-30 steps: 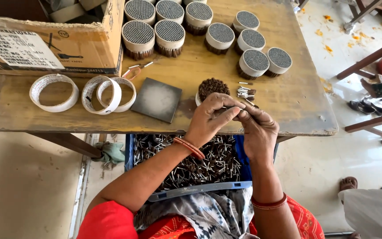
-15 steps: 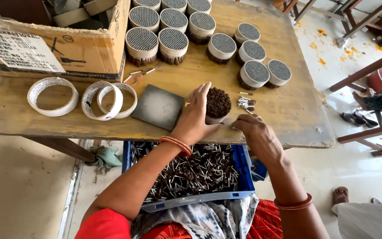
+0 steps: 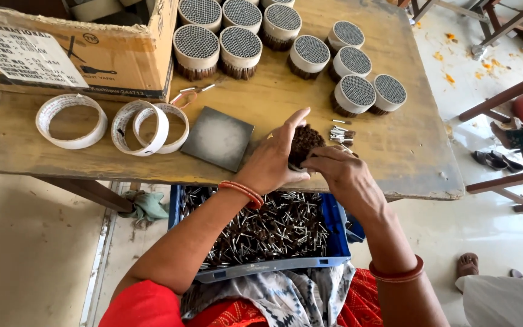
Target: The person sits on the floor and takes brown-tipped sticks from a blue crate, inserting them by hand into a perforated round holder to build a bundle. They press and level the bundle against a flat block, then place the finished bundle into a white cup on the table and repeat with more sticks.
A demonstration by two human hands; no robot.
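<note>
bundle of dark sticks | left hand cups it | right hand pinches its edge | above table

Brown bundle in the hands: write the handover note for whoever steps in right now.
Left hand: cupped around the brown bundle, holding it just above the wooden table.
Right hand: fingers at the bundle's near side, touching it.
Things: a few loose pins lie beside the bundle; the blue crate on the lap holds many more.
Done: eleven filled rounds stand at the table's far side.
Left: three empty white rings lie left of the dark square tile; the bundle in hand has no ring on it.
</note>
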